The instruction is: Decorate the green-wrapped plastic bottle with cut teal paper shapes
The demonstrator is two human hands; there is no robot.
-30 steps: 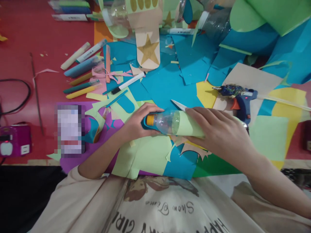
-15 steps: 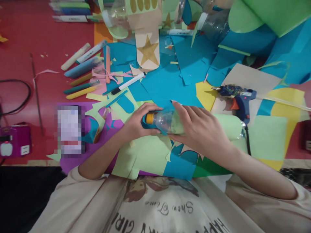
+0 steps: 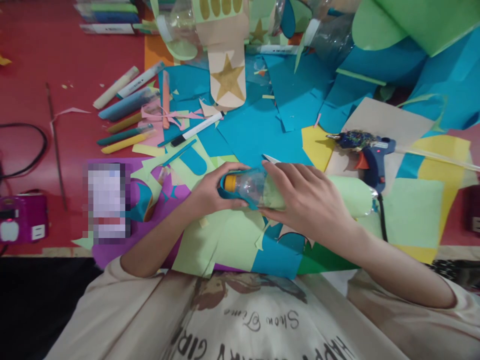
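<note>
A clear plastic bottle (image 3: 252,188) with an orange cap (image 3: 230,183) lies on its side, its body wrapped in light green paper (image 3: 350,194). My right hand (image 3: 307,195) is closed over the middle of the bottle from above. Curved round the cap end, my left hand (image 3: 210,192) holds a strip of blue paper (image 3: 245,202) that bends about the cap and along the neck. A pointed white tip (image 3: 270,158) shows beyond my right fingers; what it belongs to is hidden.
A blue glue gun (image 3: 375,152) lies on paper at the right, with its cord running under the bottle. Several markers (image 3: 127,112) lie at the left, above a phone (image 3: 108,200). Paper scraps cover the middle; a purple power box (image 3: 23,217) stands far left.
The bottle and both hands stay almost in place. The blue strip shows slightly more below the neck, and the white tip beyond my right fingers shows more.
</note>
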